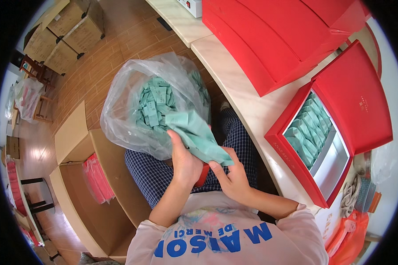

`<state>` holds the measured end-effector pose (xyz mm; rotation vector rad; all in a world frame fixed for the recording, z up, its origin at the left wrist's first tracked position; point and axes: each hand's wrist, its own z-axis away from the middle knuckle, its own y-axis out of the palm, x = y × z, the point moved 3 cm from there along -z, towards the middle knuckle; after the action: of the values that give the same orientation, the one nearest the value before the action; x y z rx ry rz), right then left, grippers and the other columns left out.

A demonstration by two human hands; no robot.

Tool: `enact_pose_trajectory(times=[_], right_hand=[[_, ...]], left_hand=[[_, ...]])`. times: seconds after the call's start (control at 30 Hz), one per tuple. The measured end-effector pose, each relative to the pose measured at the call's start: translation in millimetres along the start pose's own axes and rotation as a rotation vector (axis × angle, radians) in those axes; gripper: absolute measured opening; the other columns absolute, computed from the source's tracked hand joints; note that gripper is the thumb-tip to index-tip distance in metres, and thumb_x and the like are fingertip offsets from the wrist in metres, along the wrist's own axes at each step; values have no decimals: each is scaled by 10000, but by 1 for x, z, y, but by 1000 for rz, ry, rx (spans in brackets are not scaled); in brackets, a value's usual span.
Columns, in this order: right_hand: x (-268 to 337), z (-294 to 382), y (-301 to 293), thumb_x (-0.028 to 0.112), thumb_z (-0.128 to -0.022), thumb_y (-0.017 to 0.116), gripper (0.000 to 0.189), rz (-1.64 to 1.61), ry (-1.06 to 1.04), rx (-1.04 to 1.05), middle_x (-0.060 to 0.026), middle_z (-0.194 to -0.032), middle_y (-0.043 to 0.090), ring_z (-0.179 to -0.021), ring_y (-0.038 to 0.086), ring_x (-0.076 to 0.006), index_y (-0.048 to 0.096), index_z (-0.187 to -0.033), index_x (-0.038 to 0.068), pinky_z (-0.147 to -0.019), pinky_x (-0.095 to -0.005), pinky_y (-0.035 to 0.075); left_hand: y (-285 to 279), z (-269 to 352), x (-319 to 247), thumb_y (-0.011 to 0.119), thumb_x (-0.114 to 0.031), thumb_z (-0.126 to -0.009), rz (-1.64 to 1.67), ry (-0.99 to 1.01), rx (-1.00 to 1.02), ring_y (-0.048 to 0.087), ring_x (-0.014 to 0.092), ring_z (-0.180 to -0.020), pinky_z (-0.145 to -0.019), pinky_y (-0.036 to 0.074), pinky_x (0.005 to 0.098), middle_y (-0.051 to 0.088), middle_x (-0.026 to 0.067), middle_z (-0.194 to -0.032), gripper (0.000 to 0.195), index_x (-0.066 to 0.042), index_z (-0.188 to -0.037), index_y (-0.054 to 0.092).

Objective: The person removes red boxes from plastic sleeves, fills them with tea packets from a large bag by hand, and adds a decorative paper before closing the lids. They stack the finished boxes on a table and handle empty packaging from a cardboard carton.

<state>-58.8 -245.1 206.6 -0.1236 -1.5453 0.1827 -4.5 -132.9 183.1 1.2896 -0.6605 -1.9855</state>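
Note:
A pale green paper-like packet (pixel 202 140) with printing slants above my lap, held in both hands. My left hand (pixel 185 162) cups its near left side with the thumb pointing up. The packet's lower right end is pinched by my right hand (pixel 230 175). Just beyond, a large clear plastic bag (pixel 119 99) gapes, with many small green packets (pixel 156 102) heaped inside. To my right, an open red gift box (pixel 301 172) stands on the table, its lid tipped back. Rows of green packets (pixel 308 129) fill one part of it, beside a bare pale compartment.
Stacked red boxes (pixel 262 39) occupy the marble-patterned table (pixel 238 79). At my left is an open cardboard carton (pixel 83 198) holding a wrapped pink-red bundle (pixel 98 179). Closed cartons (pixel 76 33) stand on the wood-look floor (pixel 119 33). A red plastic bag (pixel 350 235) lies at the right.

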Motion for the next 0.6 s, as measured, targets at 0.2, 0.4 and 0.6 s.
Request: enact_pose_trajectory(times=[0.2, 0.4, 0.6], right_hand=[[16, -6, -9, 163, -779, 707, 482, 230, -306, 59, -146, -972, 598, -866, 610, -254, 493, -1176, -6, -755, -340, 485], [26, -6, -19, 159, -766, 708, 527, 177, -188, 116, -156, -933, 597, -817, 610, -270, 482, -1210, -12, -727, -352, 490], [20, -15, -23, 131, -812, 646, 482, 460, -443, 12, -147, -829, 564, -735, 578, -281, 474, -1234, -24, -661, -349, 479]], left_hand=[[19, 0, -14, 361, -620, -906, -87, 67, -91, 294, 59, -582, -506, 275, 217, 326, -51, -695, 598, -95, -1174, 458], [4, -6, 2, 353, -598, -922, -144, 19, 66, 402, 66, -640, -563, 372, 217, 404, -40, -732, 614, -56, -1196, 450], [-11, -9, 18, 331, -565, -947, -344, 83, -59, 531, 151, -834, -768, 468, 298, 536, 24, -916, 559, -59, -1131, 479]])
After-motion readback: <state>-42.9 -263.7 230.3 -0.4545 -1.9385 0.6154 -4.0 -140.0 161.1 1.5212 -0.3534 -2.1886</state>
